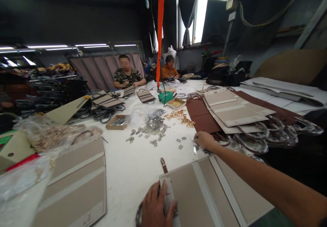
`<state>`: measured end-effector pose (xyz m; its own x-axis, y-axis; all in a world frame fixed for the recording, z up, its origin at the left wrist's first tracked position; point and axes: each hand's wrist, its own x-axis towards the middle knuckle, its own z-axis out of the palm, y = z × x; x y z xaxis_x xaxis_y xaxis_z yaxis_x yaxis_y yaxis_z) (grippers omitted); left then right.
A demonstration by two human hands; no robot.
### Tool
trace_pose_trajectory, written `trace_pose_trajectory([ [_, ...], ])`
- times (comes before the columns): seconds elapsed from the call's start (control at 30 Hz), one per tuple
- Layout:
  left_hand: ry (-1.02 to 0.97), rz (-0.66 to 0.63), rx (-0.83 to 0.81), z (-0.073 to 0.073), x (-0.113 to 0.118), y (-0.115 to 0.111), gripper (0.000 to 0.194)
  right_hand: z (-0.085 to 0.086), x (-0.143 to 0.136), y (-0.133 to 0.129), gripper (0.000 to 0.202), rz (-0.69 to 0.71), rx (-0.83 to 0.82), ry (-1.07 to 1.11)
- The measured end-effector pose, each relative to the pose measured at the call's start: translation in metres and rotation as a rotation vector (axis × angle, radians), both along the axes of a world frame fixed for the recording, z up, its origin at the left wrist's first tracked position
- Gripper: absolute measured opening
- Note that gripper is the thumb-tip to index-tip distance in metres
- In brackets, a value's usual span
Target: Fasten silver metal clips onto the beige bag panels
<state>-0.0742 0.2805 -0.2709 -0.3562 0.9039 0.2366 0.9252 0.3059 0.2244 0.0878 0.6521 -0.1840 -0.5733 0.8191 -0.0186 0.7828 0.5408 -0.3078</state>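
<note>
A beige bag panel (201, 193) with pale strips lies in front of me, a small brown strap with a metal clasp (162, 164) sticking out past its far edge. My left hand (157, 205) grips the panel's left edge, thumb and index finger on top; part of a dark handle (139, 215) shows beside it. Farther forward, my right hand (204, 140) is closed with fingertips down at the table, by a small shiny silvery piece (195, 149). What the fingers hold is hidden. Flat square metal plates (180, 147) lie just left of that hand.
More metal plates (155, 128) and gold-coloured fittings (182, 116) are heaped mid-table. Stacked bag panels (230, 107) with wrapped handles stand right; another panel (76, 182) lies left. A cardboard tray (116, 126) and green box (165, 97) sit farther back. Co-workers (129, 75) sit across.
</note>
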Motion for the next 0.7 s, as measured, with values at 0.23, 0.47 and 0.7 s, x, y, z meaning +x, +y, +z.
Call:
trace_pose_trajectory([
  [0.23,-0.011,0.040,0.052,0.012,0.014,-0.001,0.060,0.003,-0.003,0.010,0.014,0.023,-0.089,0.054],
  [0.47,-0.050,0.045,0.070,0.025,0.023,-0.002,0.059,0.017,0.007,0.007,0.021,0.062,-0.231,0.097],
  [0.7,-0.124,0.071,0.053,0.039,0.031,-0.001,0.059,0.030,0.012,0.006,0.015,0.063,-0.200,0.136],
])
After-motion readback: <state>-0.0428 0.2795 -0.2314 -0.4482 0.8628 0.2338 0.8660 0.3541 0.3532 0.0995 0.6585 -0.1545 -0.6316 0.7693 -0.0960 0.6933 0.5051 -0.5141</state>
